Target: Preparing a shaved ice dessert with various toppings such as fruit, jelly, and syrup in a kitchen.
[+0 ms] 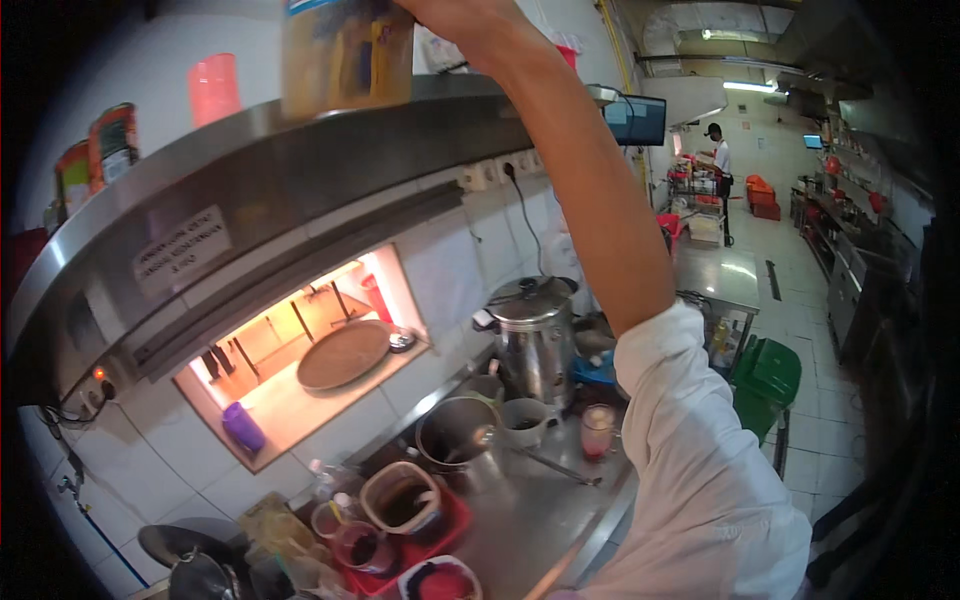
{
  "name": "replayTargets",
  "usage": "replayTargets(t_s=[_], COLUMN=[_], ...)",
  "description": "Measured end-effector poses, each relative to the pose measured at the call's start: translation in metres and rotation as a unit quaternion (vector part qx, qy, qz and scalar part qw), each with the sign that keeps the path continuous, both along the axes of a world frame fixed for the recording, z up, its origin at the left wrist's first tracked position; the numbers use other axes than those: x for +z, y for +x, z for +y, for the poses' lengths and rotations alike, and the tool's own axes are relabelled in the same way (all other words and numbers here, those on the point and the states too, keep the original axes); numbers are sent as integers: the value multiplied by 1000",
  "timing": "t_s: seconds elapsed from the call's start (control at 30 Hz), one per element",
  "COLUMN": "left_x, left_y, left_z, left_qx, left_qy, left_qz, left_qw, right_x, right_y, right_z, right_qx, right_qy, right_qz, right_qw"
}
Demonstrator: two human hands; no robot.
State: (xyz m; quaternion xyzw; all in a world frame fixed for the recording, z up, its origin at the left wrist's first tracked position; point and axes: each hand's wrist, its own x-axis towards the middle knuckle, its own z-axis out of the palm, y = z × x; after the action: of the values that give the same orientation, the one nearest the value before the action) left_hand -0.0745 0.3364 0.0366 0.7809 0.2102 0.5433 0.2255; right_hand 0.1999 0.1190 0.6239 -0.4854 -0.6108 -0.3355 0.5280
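Note:
My right arm reaches up across the view, its white sleeve rolled to the elbow. At the top edge my right hand (457, 16) is at the upper part of a see-through container (349, 64) and appears to hold it; the fingertips are cut off. Yellow and dark blue items show blurred inside the container. Its base overlaps the front edge of a steel wall shelf (465, 112). On that shelf, further left, stand a pink plastic cup (214, 88) and upright packets (114, 146). My left hand is out of view.
Below, the steel counter (517, 517) bears a lidded steel urn (534, 345), a steel pot (459, 435), a glass of pink drink (598, 431) and tubs on a red tray (454, 517). A round brown tray (345, 356) lies in the pass-through window. A person (720, 161) stands far back.

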Motion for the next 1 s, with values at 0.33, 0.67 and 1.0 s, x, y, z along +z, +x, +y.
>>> replayTargets(t_s=[0.33, 0.67, 1.0], left_x=[288, 300, 290], left_y=[70, 193, 199], left_z=[-144, -215, -234], left_qx=[-275, -389, -325], left_qy=[208, 155, 180], left_qz=[59, 430, 207], left_qw=[937, 800, 905], right_x=[-325, -388, -391], right_y=[-11, 20, 30], right_z=[-91, -164, -190], right_qx=[122, 104, 108], right_qy=[-159, -164, -142], right_qz=[-90, -42, 1], right_qw=[975, 980, 984])
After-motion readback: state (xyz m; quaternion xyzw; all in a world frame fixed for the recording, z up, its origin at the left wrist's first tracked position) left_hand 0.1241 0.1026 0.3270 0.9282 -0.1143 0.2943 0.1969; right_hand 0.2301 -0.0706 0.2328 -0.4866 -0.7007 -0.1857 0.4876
